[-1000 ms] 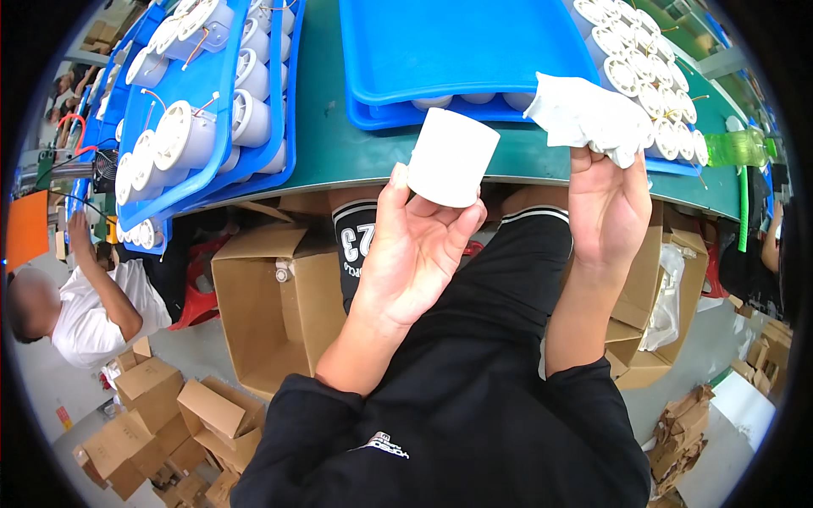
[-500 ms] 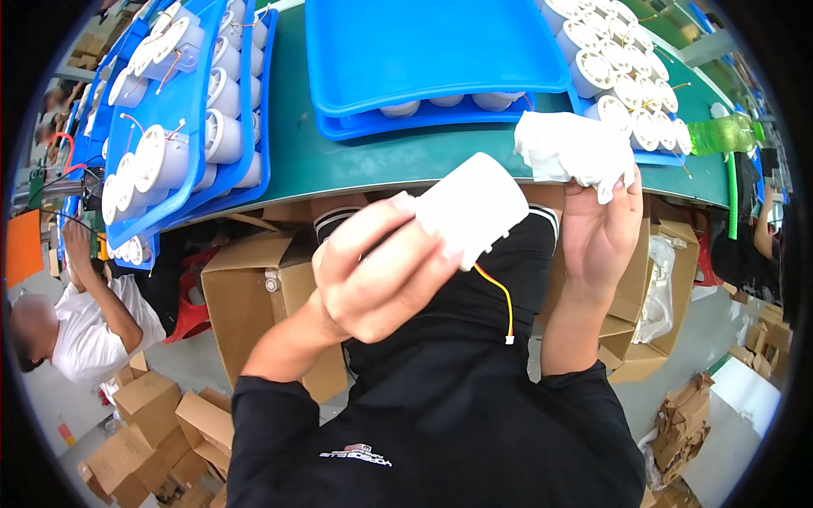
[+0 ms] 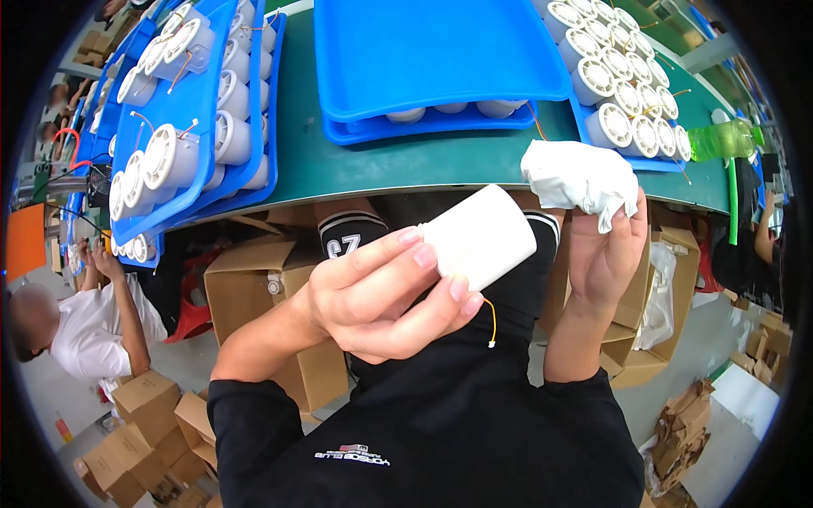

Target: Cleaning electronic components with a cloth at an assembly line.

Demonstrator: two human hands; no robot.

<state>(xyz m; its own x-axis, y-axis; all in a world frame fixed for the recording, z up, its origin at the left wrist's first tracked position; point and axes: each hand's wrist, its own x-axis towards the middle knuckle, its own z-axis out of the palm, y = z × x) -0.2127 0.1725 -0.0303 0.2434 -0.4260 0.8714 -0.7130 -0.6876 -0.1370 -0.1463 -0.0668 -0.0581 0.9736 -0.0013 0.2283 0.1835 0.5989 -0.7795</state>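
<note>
My left hand grips a white cylindrical housing by its left end, fingers closed around it. A short thin wire with a small white plug hangs from the housing's lower side. On the right, my right hand holds a crumpled white cloth up between thumb and fingers. Cloth and housing are close together but apart, in front of the table's near edge. Both are above my lap.
Stacked blue trays rest on the green table. More trays of white housings stand left and right. A green bottle lies at the far right. Cardboard boxes are below, and a person in white sits at left.
The housing has turned in my left hand, showing a smoother side, and sits slightly lower. My right hand and the cloth have also dropped a little.
</note>
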